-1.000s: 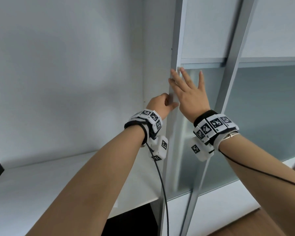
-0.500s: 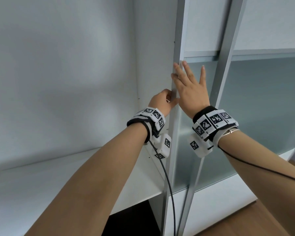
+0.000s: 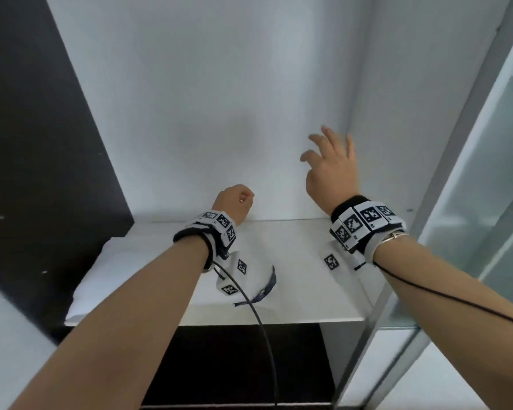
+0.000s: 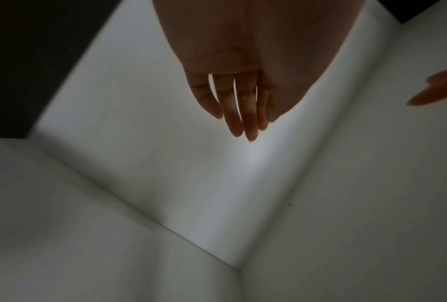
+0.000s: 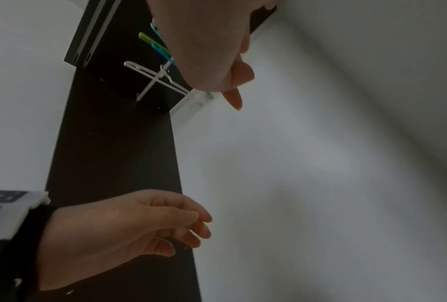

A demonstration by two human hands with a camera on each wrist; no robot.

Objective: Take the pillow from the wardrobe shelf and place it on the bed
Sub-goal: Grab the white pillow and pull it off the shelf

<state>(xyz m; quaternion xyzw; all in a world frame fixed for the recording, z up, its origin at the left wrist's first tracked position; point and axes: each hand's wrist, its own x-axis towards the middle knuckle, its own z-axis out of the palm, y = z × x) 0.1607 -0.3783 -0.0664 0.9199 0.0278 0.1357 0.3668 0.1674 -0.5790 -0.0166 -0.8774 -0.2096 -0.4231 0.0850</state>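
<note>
A white pillow (image 3: 98, 279) lies flat on the white wardrobe shelf (image 3: 314, 316), its soft edge showing at the left; a dark blue strip (image 3: 268, 288) curves across its top. My forearms hide part of it. My left hand (image 3: 234, 202) hovers over the shelf's back, fingers relaxed and empty (image 4: 238, 114). My right hand (image 3: 329, 161) is raised higher near the right wall, fingers spread, holding nothing (image 5: 217, 61). Neither hand touches the pillow. The bed is not in view.
A frosted sliding door (image 3: 486, 202) with a metal frame stands at the right of the open compartment. A dark panel (image 3: 42, 143) bounds it on the left. Hangers (image 5: 155, 77) show in a dark section beyond. Below the shelf is a dark opening (image 3: 234, 365).
Both hands have left the sliding door's edge and now reach into the open compartment. The view has swung left and down, bringing the pillow into sight.
</note>
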